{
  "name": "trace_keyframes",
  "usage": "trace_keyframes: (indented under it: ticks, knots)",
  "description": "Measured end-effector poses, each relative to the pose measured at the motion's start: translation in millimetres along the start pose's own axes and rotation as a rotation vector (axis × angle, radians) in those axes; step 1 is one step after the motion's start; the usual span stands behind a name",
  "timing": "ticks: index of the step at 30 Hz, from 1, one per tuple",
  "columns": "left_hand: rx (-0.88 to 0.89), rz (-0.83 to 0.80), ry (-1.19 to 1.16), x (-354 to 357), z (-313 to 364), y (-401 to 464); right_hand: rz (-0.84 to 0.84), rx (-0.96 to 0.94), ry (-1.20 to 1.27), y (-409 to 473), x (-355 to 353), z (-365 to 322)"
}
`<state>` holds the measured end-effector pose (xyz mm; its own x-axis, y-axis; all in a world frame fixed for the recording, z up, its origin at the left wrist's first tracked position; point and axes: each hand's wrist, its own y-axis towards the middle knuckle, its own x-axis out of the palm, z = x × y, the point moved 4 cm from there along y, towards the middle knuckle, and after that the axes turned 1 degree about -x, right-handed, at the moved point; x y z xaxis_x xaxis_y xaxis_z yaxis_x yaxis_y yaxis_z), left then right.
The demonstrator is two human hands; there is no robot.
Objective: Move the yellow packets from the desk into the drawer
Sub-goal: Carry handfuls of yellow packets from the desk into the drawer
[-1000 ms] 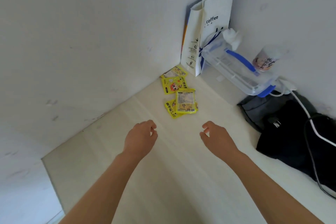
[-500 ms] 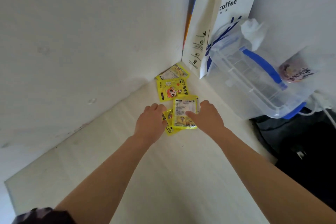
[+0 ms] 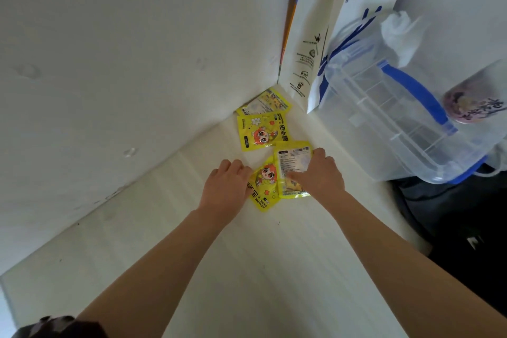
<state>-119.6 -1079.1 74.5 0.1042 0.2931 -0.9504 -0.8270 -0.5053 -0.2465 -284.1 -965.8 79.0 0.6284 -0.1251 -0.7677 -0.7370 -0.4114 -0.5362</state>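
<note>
Yellow packets: four, flat on the bench in the far corner where two white walls meet.
Rear packet (image 3: 264, 101): against the wall, printed back up, partly under the next one.
Second packet (image 3: 262, 130): cartoon face up, just in front of the rear packet.
Cartoon packet near hands (image 3: 264, 186): tilted, right edge tucked under the label-side packet.
Label-side packet (image 3: 293, 164): white text panel up, nearest the clear box.
Left hand (image 3: 225, 189): knuckles up, fingers curled onto the left edge of the tilted cartoon packet; grip or mere touch not discernible.
Right hand (image 3: 319, 174): laid over the label-side packet, thumb across its face, fingers bent round its far right edge, pinching it.
Bench (image 3: 260, 269): pale wood grain, bare in the foreground.
Paper bag (image 3: 326, 30): white, "coffee" lettering, upright in the corner.
Clear box (image 3: 389, 118): transparent plastic, blue handle, right of the packets.
Dark bag (image 3: 461, 222): black fabric, right edge of bench.
</note>
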Motion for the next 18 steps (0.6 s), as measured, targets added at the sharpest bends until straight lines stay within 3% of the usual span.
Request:
trace_keyframes:
  ticks: [8,12,18]
  knots:
    - [-0.083,-0.05,0.026,-6,-17,-23,0.103,0.023,0.052,-19,-12,30]
    - [-0.187,-0.054,-0.091,-10,-23,-25,0.132,0.01,0.066,-27,-18,38]
    - [-0.194,-0.073,-0.156,-8,-1,-8,0.135,0.024,0.113,-32,-24,45]
